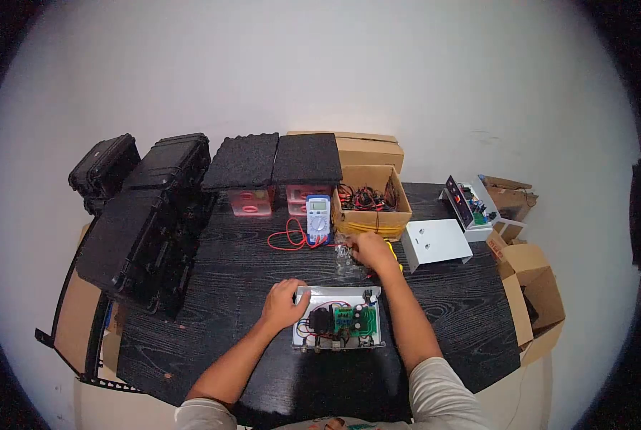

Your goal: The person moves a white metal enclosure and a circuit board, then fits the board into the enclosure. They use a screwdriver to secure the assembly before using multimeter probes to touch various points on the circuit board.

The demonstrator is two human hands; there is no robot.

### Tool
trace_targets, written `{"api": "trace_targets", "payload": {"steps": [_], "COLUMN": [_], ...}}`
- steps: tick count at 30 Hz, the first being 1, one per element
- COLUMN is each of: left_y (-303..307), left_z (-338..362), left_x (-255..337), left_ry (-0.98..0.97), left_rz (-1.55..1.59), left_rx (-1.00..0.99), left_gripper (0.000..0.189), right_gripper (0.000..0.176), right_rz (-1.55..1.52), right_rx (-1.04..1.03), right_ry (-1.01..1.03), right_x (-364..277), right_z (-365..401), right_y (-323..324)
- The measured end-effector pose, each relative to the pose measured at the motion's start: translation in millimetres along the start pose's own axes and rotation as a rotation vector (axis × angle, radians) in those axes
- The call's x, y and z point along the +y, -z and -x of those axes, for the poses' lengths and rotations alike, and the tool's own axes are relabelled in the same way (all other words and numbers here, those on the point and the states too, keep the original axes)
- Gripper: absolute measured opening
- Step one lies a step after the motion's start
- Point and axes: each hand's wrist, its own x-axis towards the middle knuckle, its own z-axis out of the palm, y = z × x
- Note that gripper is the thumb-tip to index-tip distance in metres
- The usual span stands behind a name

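An open white metal case lies near the front of the dark table, with a green circuit board and a black transformer inside. My left hand rests at the case's upper left corner, its fingers bent over the edge; whether they grip it is hard to tell. Beyond the case, my right hand reaches over a clear plastic bag or tray of small parts. Its fingers are bent together, and anything between them is too small to make out.
A blue-edged multimeter with red leads stands behind. Beside it is a cardboard box of cables. A white cover and another opened unit are at right. Black hard cases fill the left; an open carton stands right.
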Motion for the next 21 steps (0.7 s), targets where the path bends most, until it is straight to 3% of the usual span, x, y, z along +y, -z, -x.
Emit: {"api": "trace_targets", "payload": {"steps": [9, 18, 21], "left_y": [0.3, 2.1, 2.3], "left_z": [0.3, 0.3, 0.4], "left_x": [0.8, 3.5, 3.3], "left_ry": [-0.005, -0.010, -0.014], "left_rz": [-0.021, -0.013, -0.008], "left_rx": [0.000, 0.010, 0.014], "left_gripper": [0.020, 0.020, 0.021], "right_gripper": [0.035, 0.010, 0.011], "right_rz": [0.052, 0.100, 0.054], "right_rx": [-0.025, 0.008, 0.015], "right_ry": [-0.019, -0.042, -0.036], "right_x": [-0.9, -0.9, -1.1], "right_z": [-2.2, -5.6, -4.5], "right_y": [-6.7, -13.1, -10.1]}}
